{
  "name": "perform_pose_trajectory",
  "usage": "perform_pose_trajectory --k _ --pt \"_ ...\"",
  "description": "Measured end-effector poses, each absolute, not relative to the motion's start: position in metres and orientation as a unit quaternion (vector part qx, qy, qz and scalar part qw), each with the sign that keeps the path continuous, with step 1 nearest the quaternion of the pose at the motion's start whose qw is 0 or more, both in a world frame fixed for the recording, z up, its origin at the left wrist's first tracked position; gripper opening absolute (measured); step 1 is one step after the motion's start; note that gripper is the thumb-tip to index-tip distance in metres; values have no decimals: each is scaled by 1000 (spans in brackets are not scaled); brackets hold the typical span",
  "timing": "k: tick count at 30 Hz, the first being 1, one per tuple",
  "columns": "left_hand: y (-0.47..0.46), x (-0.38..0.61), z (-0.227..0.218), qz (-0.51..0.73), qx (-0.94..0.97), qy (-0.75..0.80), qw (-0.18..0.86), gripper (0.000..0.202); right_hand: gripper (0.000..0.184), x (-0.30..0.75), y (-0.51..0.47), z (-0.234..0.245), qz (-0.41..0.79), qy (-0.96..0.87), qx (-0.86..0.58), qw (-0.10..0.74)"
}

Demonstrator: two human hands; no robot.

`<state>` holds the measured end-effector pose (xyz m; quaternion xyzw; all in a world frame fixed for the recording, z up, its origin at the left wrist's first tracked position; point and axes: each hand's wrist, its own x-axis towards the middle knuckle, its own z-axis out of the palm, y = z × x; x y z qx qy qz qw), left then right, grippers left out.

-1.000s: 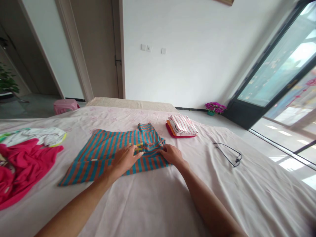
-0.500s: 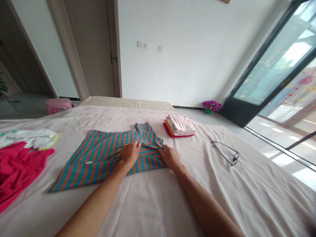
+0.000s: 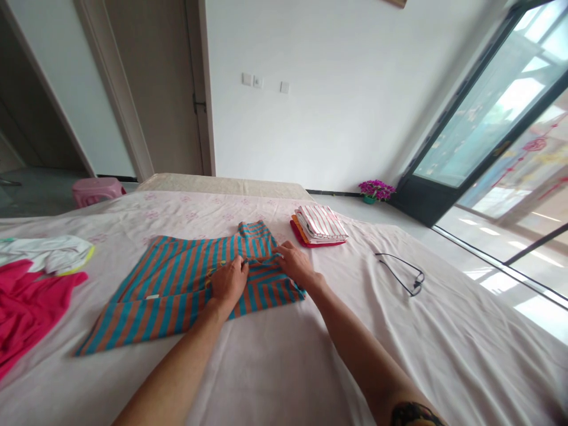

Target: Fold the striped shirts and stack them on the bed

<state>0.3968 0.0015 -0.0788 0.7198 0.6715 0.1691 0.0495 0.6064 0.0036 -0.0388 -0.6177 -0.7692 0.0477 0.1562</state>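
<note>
A blue-green and brown striped shirt (image 3: pixel 177 266) lies spread on the bed, one sleeve sticking out at its far side. My left hand (image 3: pixel 229 283) is closed on a bunched bit of its cloth near the collar end, with the palm resting over the fabric. On the shirt's right end, my right hand (image 3: pixel 294 264) has its fingertips pinched on the cloth near the collar. Some of the cloth under both hands is hidden. A small white label (image 3: pixel 152 297) shows on the near part of the shirt.
A stack of folded clothes (image 3: pixel 319 226) stands beyond my right hand. Black-framed glasses (image 3: pixel 415 285) lie further right. Crumpled red clothing (image 3: pixel 33 307) and a white garment (image 3: pixel 48 253) are at the left. The pale bed sheet (image 3: pixel 275 367) has wrinkles.
My right hand has moved up and slightly left along the shirt's collar end, uncovering its near right corner. The left hand keeps its hold. The view has shifted a little right.
</note>
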Motion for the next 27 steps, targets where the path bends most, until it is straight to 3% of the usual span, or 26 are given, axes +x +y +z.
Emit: perform_pose_trajectory --k 5,20,27 --pt "3 397 -79 166 717 676 44 35 24 604 11 -48 52 -766 -629 124" --pt "6 399 -77 161 708 685 58 32 18 608 13 -57 45 -687 -705 168" --pt "-3 398 -78 258 768 586 -13 25 23 613 -6 -34 43 -659 -738 139"
